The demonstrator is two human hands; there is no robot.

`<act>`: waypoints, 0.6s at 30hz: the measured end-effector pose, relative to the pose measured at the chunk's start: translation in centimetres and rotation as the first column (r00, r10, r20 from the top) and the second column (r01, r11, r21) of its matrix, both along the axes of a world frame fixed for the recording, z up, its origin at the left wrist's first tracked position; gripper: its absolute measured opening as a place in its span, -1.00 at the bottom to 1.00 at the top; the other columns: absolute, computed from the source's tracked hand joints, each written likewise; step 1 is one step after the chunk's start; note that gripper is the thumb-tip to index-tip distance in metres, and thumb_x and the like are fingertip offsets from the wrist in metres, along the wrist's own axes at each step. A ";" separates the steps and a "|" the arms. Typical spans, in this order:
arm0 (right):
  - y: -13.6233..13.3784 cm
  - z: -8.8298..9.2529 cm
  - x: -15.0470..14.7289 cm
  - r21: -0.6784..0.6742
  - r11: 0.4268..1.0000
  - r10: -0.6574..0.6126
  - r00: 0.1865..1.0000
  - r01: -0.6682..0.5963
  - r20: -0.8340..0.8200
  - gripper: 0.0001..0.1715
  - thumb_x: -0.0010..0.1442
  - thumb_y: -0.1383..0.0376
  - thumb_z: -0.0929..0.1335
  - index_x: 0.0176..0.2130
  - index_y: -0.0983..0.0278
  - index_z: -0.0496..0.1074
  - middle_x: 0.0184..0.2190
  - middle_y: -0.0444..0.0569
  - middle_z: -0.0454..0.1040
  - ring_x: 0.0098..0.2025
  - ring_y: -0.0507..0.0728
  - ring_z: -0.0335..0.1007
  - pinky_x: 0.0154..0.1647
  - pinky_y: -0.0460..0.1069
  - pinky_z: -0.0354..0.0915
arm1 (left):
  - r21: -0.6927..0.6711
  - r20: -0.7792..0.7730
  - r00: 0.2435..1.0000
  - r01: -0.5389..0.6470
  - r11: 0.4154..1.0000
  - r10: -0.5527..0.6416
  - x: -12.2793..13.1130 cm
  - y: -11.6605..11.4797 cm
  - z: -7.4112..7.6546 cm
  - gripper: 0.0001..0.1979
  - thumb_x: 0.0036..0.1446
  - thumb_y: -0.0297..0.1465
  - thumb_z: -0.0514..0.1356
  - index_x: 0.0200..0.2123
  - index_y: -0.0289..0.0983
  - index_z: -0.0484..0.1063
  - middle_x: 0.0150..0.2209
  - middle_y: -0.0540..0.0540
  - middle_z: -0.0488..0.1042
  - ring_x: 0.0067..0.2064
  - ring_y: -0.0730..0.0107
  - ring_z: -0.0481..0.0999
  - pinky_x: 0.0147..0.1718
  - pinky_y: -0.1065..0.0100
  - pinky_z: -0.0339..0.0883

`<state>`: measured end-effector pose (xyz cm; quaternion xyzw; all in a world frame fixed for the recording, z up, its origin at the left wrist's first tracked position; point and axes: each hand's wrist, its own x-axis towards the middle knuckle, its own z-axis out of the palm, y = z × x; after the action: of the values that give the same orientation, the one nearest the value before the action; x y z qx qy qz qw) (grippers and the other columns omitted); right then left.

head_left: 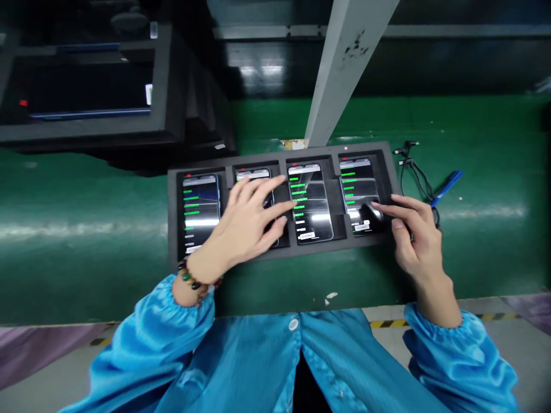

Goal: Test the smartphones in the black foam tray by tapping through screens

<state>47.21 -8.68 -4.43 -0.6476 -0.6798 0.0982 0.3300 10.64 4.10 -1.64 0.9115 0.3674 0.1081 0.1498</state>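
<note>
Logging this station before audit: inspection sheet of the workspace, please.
Surface: green bench, glossy, with pale flecks near the front edge.
Job's things: four phones, screens lit, in a black tray; second from left partly hidden.
Clutter: blue pen-like item right of the tray.
Left hand: over the second phone, index finger reaching the third.
Right hand: index finger at the fourth; contact unclear.
Cables: black, right of the tray.
Surroundings: stacked trays upper left, grey post behind.

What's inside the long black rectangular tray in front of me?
Inside the tray sit four glossy dark rectangular phones, each in its own compartment. Your left hand hides much of the second phone from the left. The phones' undersides can't be seen.
</note>
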 end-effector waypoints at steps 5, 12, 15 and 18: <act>-0.1 -0.2 0.0 0.005 1.000 0.005 1.000 -0.005 0.011 -0.57 0.53 0.27 0.27 0.23 0.13 0.60 0.19 0.09 0.60 0.37 0.34 0.44 0.40 0.36 0.36 | 0.024 -0.012 1.000 -0.014 1.000 0.015 2.5 0.6 -0.4 -0.58 0.50 -0.26 0.08 0.29 -0.01 0.57 0.53 -0.13 0.26 0.47 -0.16 0.29 0.54 -0.41 -0.05; -0.1 -0.3 0.1 -0.013 1.000 0.024 0.999 -0.024 0.032 -0.58 0.51 0.28 0.28 0.21 0.14 0.60 0.19 0.10 0.59 0.36 0.34 0.44 0.37 0.35 0.39 | 0.004 0.002 0.998 -0.065 0.998 0.065 2.7 0.9 -0.7 -0.58 0.51 -0.27 0.07 0.28 -0.01 0.57 0.53 -0.12 0.26 0.47 -0.17 0.29 0.53 -0.44 -0.04; 0.0 -0.4 -0.1 -0.010 0.999 0.042 0.999 -0.042 0.027 -0.58 0.51 0.30 0.28 0.21 0.13 0.60 0.18 0.08 0.61 0.37 0.34 0.44 0.38 0.36 0.37 | 0.004 0.001 0.999 -0.053 0.999 0.053 2.5 0.8 -0.2 -0.57 0.52 -0.25 0.06 0.33 -0.05 0.52 0.56 -0.16 0.21 0.49 -0.16 0.27 0.54 -0.40 -0.04; -0.1 -0.5 -0.1 -0.004 0.999 0.053 0.998 -0.053 0.027 -0.57 0.50 0.31 0.28 0.23 0.11 0.59 0.17 0.05 0.62 0.36 0.35 0.44 0.38 0.36 0.36 | 0.027 0.040 0.995 -0.091 0.996 0.090 1.2 0.7 0.5 -0.54 0.54 -0.24 0.04 0.39 -0.02 0.44 0.58 -0.15 0.18 0.53 -0.11 0.23 0.55 -0.37 -0.07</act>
<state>47.14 -8.80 -4.94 -0.6312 -0.7009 0.0992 0.3170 11.86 4.79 -1.14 0.8938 0.4037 0.1375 0.1389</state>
